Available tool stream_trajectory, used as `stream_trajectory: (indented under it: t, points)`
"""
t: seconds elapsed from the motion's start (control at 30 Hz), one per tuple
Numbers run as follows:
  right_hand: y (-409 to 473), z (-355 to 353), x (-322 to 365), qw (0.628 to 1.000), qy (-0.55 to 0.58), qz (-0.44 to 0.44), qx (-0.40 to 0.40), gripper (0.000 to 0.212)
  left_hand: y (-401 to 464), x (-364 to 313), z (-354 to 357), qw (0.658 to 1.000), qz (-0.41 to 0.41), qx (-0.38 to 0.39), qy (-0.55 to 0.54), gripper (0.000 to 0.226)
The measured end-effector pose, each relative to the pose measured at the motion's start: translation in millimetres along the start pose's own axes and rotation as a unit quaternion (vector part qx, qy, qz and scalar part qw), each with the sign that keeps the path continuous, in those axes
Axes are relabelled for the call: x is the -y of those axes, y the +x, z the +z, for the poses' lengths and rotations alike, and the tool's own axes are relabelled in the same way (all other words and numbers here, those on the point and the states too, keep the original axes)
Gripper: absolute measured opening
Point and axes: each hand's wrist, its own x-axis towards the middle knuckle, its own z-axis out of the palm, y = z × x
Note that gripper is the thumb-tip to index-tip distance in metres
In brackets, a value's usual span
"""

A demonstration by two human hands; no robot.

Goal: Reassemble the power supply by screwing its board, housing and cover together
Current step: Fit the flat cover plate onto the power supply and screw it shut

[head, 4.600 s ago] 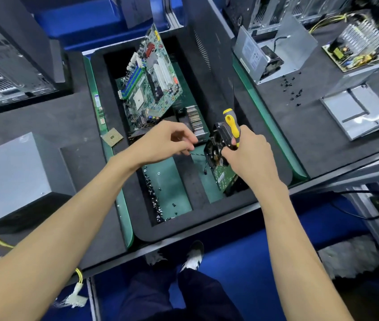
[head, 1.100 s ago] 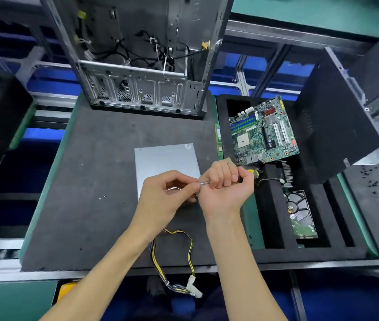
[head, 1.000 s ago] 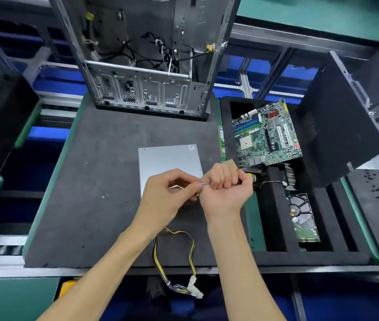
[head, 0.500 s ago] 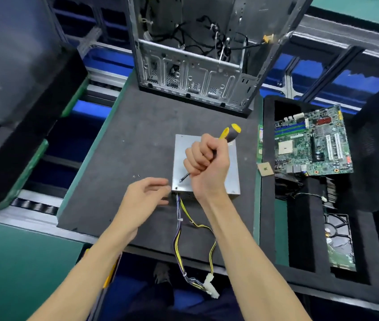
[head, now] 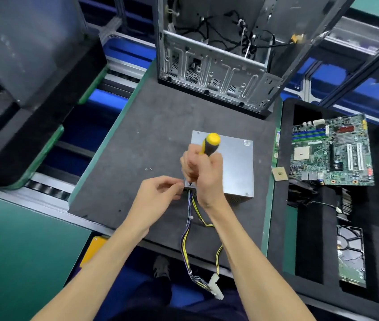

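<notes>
A dark grey foam mat [head: 160, 140] with a green edge covers the worktop. Behind it stands an open metal computer case [head: 218, 66], loose black cables inside. To the right a black foam tray [head: 311, 239] holds a green motherboard [head: 332, 154], a small square chip [head: 280, 173] at its corner and, nearer — what looks like a hard drive [head: 351, 256]. Left of the mat run metal conveyor rails [head: 51, 191] over blue flooring, with a blurred grey box [head: 21, 42] on black foam above them. A green surface [head: 21, 251] fills the lower left.
</notes>
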Motion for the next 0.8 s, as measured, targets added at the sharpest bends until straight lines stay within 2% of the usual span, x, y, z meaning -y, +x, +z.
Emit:
stream_trajectory:
  t: [0.1, 0.17, 0.23, 0.3, 0.33, 0.4, 0.43, 0.5, 0.57, 0.67, 0.73, 0.8]
  points:
    - [-11, 7, -6, 0.994, -0.11, -0.014, 0.018, 0.032, -4, -13, -3, 0.999, 0.009, 0.007, 0.037, 0.022]
    - [-16, 9, -8, 0.987, -0.151, -0.043, 0.032, 0.028, -6, -31, -9, 0.991, 0.071, -0.044, 0.104, 0.027]
    - [-17, 9, -5, 0.984, -0.166, -0.046, 0.045, 0.03, -10, -55, -18, 0.972, 0.169, -0.084, 0.138, 0.026]
    - [-15, 9, -1, 0.983, -0.173, -0.043, 0.045, 0.04, -19, -82, -23, 0.95, 0.258, -0.048, 0.168, 0.028]
    - [-16, 10, -1, 0.984, -0.172, -0.041, 0.037, 0.038, -24, -95, -24, 0.933, 0.287, -0.018, 0.215, 0.032]
    - [-17, 8, -3, 0.986, -0.166, -0.02, 0.023, 0.03, -30, -116, -26, 0.876, 0.325, 0.014, 0.356, 0.042]
    - [-18, 6, -5, 0.986, -0.165, -0.004, 0.019, 0.033, -33, -125, -26, 0.843, 0.344, 0.014, 0.413, 0.045]
    - [-19, 2, -8, 0.985, -0.169, 0.009, 0.014, 0.041, -39, -140, -22, 0.802, 0.382, 0.009, 0.459, 0.041]
    - [-19, 1, -7, 0.986, -0.166, 0.002, 0.027, 0.034, -43, -149, -18, 0.78, 0.402, 0.021, 0.479, 0.034]
    - [-18, -6, -2, 0.977, -0.205, -0.029, 0.051, 0.026, -45, -157, -18, 0.757, 0.404, 0.093, 0.505, 0.021]
    - [-18, -19, -2, 0.954, -0.286, -0.066, 0.062, 0.029, -46, -162, -20, 0.743, 0.401, 0.147, 0.515, 0.022]
    - [-19, -32, -3, 0.918, -0.381, -0.078, 0.077, 0.017, -46, -165, -18, 0.728, 0.402, 0.175, 0.527, 0.027]
